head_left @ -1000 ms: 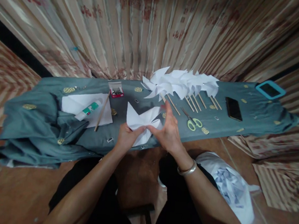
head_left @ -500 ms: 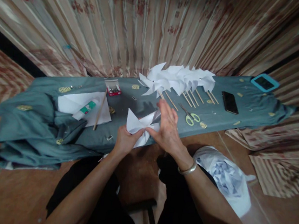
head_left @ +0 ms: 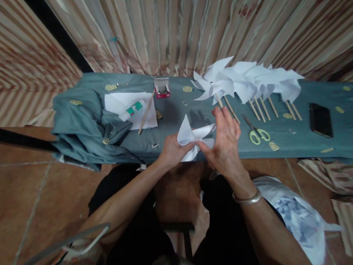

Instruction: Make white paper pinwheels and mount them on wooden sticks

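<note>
A white paper pinwheel [head_left: 191,136], with its blades folded in towards the middle and no stick showing on it, is held just above the table's front edge. My left hand [head_left: 173,151] grips its left side, thumb pressed near the centre. On the other side, my right hand [head_left: 225,143] has its thumb on the paper by the centre, and its fingers reach up past the right blade. What the fingers do behind the paper is hidden. Green-handled scissors [head_left: 256,132] lie just right of my right hand.
Several finished pinwheels [head_left: 247,79] on sticks lie along the back. Leftward are a small red box [head_left: 162,90] of metal pieces, paper sheets [head_left: 112,100], a glue tube [head_left: 133,110] and a loose stick [head_left: 146,113]. Rightward lies a phone [head_left: 321,120]. A bag [head_left: 303,224] of paper scraps stands on the floor.
The camera view has swung left, so everything sits farther right in the picture. Both hands keep the pinwheel in nearly the same hold.
</note>
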A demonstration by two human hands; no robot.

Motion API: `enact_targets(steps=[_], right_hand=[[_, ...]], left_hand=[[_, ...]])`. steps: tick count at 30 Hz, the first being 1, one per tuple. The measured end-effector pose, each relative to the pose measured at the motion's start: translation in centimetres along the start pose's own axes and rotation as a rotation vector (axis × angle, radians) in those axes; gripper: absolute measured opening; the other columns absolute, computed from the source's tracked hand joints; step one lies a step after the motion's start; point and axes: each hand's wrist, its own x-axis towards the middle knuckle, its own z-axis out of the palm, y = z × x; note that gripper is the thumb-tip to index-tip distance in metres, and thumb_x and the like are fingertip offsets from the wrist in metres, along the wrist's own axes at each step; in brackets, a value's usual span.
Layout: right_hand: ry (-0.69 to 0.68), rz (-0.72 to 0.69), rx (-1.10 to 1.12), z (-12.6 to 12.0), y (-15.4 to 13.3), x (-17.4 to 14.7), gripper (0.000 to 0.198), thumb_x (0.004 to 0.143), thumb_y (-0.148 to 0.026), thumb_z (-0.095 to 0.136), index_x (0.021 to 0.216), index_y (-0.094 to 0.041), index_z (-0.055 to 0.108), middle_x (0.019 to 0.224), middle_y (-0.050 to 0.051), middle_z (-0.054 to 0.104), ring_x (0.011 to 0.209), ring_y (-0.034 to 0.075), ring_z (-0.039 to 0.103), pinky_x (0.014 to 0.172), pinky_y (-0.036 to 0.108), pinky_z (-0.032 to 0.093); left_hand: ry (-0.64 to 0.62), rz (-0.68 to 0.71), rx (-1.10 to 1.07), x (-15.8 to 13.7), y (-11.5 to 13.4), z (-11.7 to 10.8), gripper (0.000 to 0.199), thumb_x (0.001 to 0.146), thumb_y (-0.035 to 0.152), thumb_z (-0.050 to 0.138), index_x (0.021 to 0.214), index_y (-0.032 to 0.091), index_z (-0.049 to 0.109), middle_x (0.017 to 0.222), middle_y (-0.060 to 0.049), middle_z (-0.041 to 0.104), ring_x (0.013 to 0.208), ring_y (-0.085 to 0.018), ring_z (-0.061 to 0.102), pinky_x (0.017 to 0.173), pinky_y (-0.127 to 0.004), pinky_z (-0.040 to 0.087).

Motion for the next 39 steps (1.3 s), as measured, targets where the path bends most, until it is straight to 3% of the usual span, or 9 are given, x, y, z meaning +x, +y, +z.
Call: enact_targets(steps=[7, 14, 24, 36, 39], right_hand=[[0.026, -0.013, -0.006, 0.2, 0.2, 0.0, 0.079, 0.09, -0.051, 0.047, 0.152, -0.019, 0.01, 0.153, 0.015, 0.034, 0.146, 0.03, 0.022, 0.115, 0.055, 0.02], [0.053, 0.01, 0.036, 0.2, 1.1, -0.2, 0.088, 0.087, -0.056, 0.051, 0.153, -0.018, 0.007, 0.155, 0.017, 0.029, 0.146, 0.032, 0.02, 0.113, 0.056, 0.023], [0.07, 0.087, 0.146, 1.4, 1.9, -0.7, 0.089, 0.084, -0.06, 0.055, 0.152, -0.021, 0.013, 0.155, 0.016, 0.03, 0.145, 0.033, 0.025, 0.113, 0.057, 0.026], [0.134, 0.209, 0.41, 1.6, 2.7, -0.8, 0.074, 0.081, -0.05, 0.065, 0.144, -0.024, 0.035, 0.151, 0.013, 0.038, 0.139, 0.032, 0.035, 0.109, 0.056, 0.036], [0.096, 0.28, 0.558, 1.7, 2.7, -0.6, 0.065, 0.081, -0.047, 0.066, 0.137, -0.023, 0.046, 0.143, 0.013, 0.049, 0.132, 0.03, 0.047, 0.105, 0.053, 0.043]], left_hand=[[-0.002, -0.044, -0.057, 0.3, 0.1, -0.1, 0.031, 0.065, 0.02, 0.076, 0.095, 0.013, 0.074, 0.089, -0.007, 0.076, 0.083, -0.024, 0.071, 0.074, -0.029, 0.053], [0.036, -0.203, -0.3, 0.6, 0.3, 0.3, 0.029, 0.055, 0.027, 0.083, 0.078, 0.012, 0.073, 0.078, -0.005, 0.074, 0.068, -0.017, 0.066, 0.066, -0.027, 0.051], [0.134, -0.294, -0.516, 1.0, 0.4, 1.2, 0.03, 0.052, 0.025, 0.084, 0.077, 0.012, 0.072, 0.072, -0.001, 0.072, 0.06, -0.012, 0.062, 0.061, -0.024, 0.05], [0.233, -0.398, -0.6, 1.8, 0.4, 0.9, 0.039, 0.047, 0.03, 0.088, 0.078, 0.012, 0.073, 0.08, -0.006, 0.076, 0.072, -0.02, 0.07, 0.071, -0.032, 0.056], [0.233, -0.385, -0.606, 1.9, 0.5, 1.0, 0.039, 0.047, 0.029, 0.087, 0.078, 0.012, 0.073, 0.078, -0.005, 0.076, 0.068, -0.019, 0.069, 0.071, -0.031, 0.056]])
